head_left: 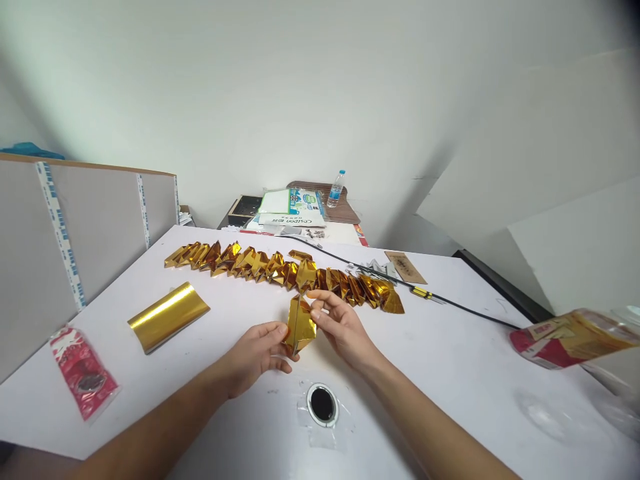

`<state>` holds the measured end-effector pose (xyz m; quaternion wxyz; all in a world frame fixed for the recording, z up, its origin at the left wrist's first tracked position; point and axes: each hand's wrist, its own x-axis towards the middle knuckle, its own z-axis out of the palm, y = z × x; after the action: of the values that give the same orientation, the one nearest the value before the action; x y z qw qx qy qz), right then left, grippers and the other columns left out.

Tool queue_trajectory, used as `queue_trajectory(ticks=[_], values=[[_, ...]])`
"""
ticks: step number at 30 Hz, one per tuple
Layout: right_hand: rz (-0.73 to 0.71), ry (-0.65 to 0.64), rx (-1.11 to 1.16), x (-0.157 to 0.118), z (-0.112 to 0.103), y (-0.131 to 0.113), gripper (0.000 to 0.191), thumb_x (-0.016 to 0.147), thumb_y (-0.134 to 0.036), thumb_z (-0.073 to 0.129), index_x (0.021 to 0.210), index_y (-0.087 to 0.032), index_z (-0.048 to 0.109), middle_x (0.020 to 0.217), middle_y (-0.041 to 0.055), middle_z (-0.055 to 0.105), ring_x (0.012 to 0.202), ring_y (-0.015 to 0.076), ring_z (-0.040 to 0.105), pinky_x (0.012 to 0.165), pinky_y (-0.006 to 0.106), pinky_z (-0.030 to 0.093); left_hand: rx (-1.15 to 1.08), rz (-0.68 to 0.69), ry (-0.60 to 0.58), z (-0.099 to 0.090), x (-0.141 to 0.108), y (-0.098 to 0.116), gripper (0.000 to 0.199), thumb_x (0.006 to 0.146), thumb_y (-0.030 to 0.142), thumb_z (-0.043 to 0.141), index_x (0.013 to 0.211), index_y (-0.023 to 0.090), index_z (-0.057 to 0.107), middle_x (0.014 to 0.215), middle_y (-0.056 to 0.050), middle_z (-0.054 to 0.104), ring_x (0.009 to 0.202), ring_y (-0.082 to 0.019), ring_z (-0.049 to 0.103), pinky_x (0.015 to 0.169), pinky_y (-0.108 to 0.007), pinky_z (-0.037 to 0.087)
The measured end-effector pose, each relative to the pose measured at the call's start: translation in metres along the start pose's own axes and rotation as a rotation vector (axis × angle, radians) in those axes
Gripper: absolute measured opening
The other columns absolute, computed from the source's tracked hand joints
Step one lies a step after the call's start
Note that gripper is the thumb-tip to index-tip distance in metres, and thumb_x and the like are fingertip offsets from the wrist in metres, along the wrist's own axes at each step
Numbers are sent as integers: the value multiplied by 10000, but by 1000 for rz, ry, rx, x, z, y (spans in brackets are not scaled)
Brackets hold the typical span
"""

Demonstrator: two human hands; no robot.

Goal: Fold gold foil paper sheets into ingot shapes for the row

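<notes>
A folded piece of gold foil paper point(301, 325) is held up between my two hands above the table, a crease running down its middle. My left hand point(263, 350) pinches its lower left edge between thumb and fingers. On the other side, my right hand point(340, 325) grips the upper right edge with the thumb in front. Just beyond them, a long row of folded gold foil pieces point(256, 263) stretches across the table. To the left lies a curved stack of gold foil sheets point(169, 316).
A red packet point(84, 373) lies at the left by a partition point(103, 233). A black cable point(465, 308) crosses the right side towards a large plastic jar point(570, 338). A round table hole point(323, 405) is near me. Behind stand papers and a water bottle point(337, 189).
</notes>
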<state>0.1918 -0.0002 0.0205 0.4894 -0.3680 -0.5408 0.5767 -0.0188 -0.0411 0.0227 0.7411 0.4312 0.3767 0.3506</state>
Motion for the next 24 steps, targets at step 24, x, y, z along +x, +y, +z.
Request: queue_trajectory(ticks=[24], values=[[-208, 235, -459, -72, -56, -38, 368, 934, -590, 680, 1046, -242, 725, 860, 69, 689, 776, 221, 655, 693, 363, 545, 1370, 283, 731, -65, 37, 179, 441, 985, 515, 554, 1157, 167, 763, 1101, -106, 775, 1039, -272, 688, 990, -366, 504]])
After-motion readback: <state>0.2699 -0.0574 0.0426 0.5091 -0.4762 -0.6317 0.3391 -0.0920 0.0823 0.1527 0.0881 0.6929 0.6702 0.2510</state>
